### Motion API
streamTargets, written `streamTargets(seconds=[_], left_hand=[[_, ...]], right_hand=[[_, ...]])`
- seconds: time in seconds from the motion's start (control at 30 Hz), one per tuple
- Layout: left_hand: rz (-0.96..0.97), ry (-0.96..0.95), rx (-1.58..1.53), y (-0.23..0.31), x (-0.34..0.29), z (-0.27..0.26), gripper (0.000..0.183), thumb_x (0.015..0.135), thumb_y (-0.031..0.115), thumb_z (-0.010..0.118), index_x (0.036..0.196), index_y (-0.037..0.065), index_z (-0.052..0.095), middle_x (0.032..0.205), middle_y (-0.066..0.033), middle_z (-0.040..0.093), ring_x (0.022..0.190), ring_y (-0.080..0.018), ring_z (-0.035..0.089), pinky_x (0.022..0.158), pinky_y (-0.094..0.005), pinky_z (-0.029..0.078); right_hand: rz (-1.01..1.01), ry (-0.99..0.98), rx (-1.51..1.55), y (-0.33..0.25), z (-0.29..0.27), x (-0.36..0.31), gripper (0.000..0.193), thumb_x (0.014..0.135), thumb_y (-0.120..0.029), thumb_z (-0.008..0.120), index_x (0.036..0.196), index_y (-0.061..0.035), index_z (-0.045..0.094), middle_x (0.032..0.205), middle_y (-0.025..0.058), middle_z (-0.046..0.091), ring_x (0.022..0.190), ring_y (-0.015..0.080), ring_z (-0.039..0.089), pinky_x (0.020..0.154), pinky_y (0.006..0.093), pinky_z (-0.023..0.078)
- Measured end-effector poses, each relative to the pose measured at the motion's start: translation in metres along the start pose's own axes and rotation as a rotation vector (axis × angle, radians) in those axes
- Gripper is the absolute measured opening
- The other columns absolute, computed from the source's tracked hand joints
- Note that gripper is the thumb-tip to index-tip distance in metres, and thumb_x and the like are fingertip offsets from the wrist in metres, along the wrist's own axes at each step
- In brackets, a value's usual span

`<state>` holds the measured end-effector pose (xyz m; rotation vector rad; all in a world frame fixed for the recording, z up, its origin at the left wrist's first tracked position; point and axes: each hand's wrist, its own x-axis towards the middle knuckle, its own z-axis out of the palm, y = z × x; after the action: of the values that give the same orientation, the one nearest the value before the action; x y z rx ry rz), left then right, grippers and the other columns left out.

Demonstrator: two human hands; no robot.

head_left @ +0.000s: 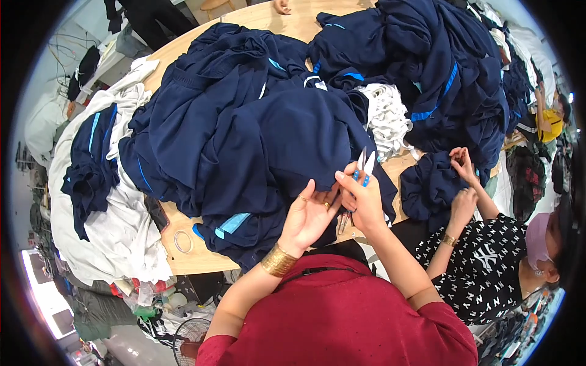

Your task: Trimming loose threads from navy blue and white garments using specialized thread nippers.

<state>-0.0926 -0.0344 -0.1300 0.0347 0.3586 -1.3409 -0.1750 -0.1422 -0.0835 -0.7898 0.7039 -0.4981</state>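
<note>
My right hand is closed round a pair of thread snips with blue handles, its pale blades pointing up and away from me. Just left of it, my left hand has its palm turned up and its fingers bent at the lower edge of a navy garment. The exact grip of these fingertips is partly hidden. The two hands nearly meet at the fingers. Behind them the garment spreads over a large heap of navy clothes with light blue trim.
White drawstring-like cords lie bunched between two navy heaps. White cloth hangs over the table's left side, near a clear ring. At my right, a co-worker handles a navy garment. A fan stands behind at lower left.
</note>
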Motion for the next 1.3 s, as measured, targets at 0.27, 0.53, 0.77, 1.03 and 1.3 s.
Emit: streamTargets(seconds=[0.27, 0.53, 0.77, 1.03, 1.3], left_hand=[[0.357, 0.119, 0.652, 0.005, -0.038, 0.059, 0.022, 0.092, 0.011, 0.052, 0.111, 0.000, 0.056, 0.112, -0.0119, 0.061, 0.104, -0.0202, 0.059, 0.097, -0.0366, 0.046], [0.464, 0.270, 0.752, -0.005, -0.048, 0.072, 0.018, 0.089, 0.006, 0.057, 0.106, 0.001, 0.059, 0.100, -0.0083, 0.064, 0.089, -0.0159, 0.064, 0.081, -0.0299, 0.054], [0.376, 0.244, 0.755, -0.006, -0.051, 0.076, 0.016, 0.087, 0.004, 0.060, 0.103, 0.003, 0.061, 0.099, -0.0054, 0.065, 0.089, -0.0131, 0.063, 0.081, -0.0310, 0.054], [0.384, 0.252, 0.827, -0.004, -0.050, 0.076, 0.023, 0.085, 0.003, 0.062, 0.108, 0.002, 0.058, 0.100, -0.0056, 0.065, 0.090, -0.0136, 0.063, 0.081, -0.0310, 0.054], [0.359, 0.218, 0.851, 0.002, -0.047, 0.076, 0.026, 0.085, 0.004, 0.062, 0.111, 0.002, 0.056, 0.102, -0.0069, 0.064, 0.091, -0.0150, 0.063, 0.080, -0.0309, 0.053]], right_hand=[[-0.178, -0.021, -0.175, -0.011, 0.020, -0.028, 0.013, 0.082, -0.008, 0.067, 0.078, -0.0048, 0.055, 0.065, -0.0045, 0.051, 0.051, 0.0000, 0.039, 0.044, 0.0175, 0.027], [-0.832, 0.048, -0.885, -0.025, 0.024, -0.041, 0.017, 0.071, -0.001, 0.074, 0.084, -0.0042, 0.063, 0.068, 0.0030, 0.053, 0.050, 0.0089, 0.046, 0.045, 0.0217, 0.035], [-1.020, -0.058, -1.036, -0.014, 0.026, -0.039, 0.026, 0.069, -0.001, 0.075, 0.092, -0.0032, 0.065, 0.077, 0.0066, 0.056, 0.058, 0.0128, 0.052, 0.049, 0.0234, 0.040], [-0.750, 0.019, -1.059, -0.028, 0.035, -0.047, 0.013, 0.072, 0.002, 0.069, 0.081, -0.0031, 0.060, 0.072, 0.0031, 0.056, 0.059, 0.0122, 0.053, 0.053, 0.0244, 0.041], [-0.522, -0.171, -1.070, -0.052, 0.030, -0.068, 0.033, 0.069, -0.019, 0.078, 0.093, -0.0052, 0.059, 0.081, 0.0043, 0.060, 0.061, 0.0142, 0.055, 0.055, 0.0252, 0.046]])
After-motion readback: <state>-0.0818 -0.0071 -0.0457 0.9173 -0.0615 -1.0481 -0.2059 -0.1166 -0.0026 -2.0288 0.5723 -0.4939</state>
